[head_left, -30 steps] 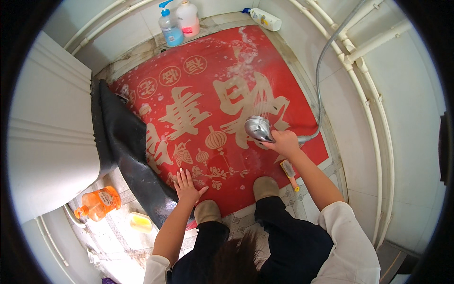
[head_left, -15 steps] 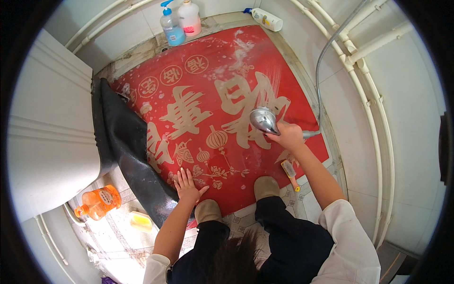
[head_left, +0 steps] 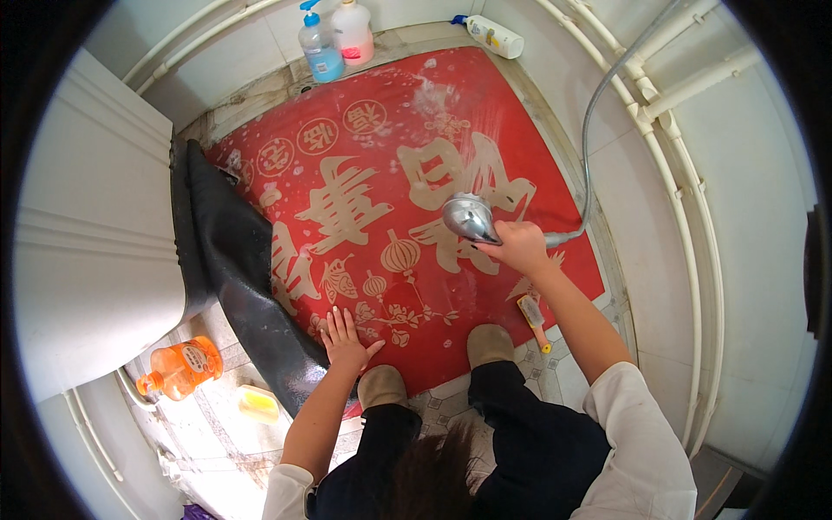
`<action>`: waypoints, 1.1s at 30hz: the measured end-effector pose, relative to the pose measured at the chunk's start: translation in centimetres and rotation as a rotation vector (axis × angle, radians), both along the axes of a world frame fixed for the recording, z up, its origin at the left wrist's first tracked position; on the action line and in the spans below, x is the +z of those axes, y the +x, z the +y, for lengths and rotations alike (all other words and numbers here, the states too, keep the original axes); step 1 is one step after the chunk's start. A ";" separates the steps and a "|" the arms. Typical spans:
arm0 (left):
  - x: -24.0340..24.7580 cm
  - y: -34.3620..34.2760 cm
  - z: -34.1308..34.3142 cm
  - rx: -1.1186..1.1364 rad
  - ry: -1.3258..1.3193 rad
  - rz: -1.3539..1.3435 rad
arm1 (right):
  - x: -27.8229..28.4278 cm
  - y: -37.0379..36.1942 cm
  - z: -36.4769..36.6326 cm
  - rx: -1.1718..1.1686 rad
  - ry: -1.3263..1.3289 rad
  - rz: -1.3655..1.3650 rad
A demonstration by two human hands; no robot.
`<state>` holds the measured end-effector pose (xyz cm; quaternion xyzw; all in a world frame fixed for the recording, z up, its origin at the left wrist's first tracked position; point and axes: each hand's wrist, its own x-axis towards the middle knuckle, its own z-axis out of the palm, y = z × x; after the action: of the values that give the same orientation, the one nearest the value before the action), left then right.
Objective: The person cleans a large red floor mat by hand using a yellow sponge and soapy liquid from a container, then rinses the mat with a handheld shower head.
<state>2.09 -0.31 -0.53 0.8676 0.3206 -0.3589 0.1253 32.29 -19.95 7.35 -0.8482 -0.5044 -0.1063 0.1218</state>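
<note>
Right hand around chrome shower head, left hand flat on red mat

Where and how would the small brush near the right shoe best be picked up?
Probably by the slim handle of the brush, coming from the person's side: it points back toward them, past the edge of the red mat, while the wider head lies on the mat.
</note>
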 end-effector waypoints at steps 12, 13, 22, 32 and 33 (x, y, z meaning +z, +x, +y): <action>0.4 0.2 0.1 -0.001 -0.014 0.020 | -0.3 -2.2 2.1 0.123 -0.011 0.051; 0.4 0.1 0.1 0.000 -0.013 0.022 | -0.1 -2.6 2.4 0.142 -0.028 0.061; 0.5 0.1 0.0 -0.004 -0.019 0.007 | -0.9 -4.6 3.5 0.295 -0.024 0.093; 0.5 0.3 0.0 -0.007 -0.011 0.034 | -0.9 -6.1 5.1 0.383 -0.074 0.125; 0.6 0.3 0.0 -0.010 -0.008 0.042 | -0.8 -6.2 5.3 0.383 -0.074 0.125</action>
<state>2.40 -0.28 0.03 0.8610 0.3172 -0.3790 0.1203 26.11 -14.69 6.51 -0.7455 -0.6516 -0.0098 0.1394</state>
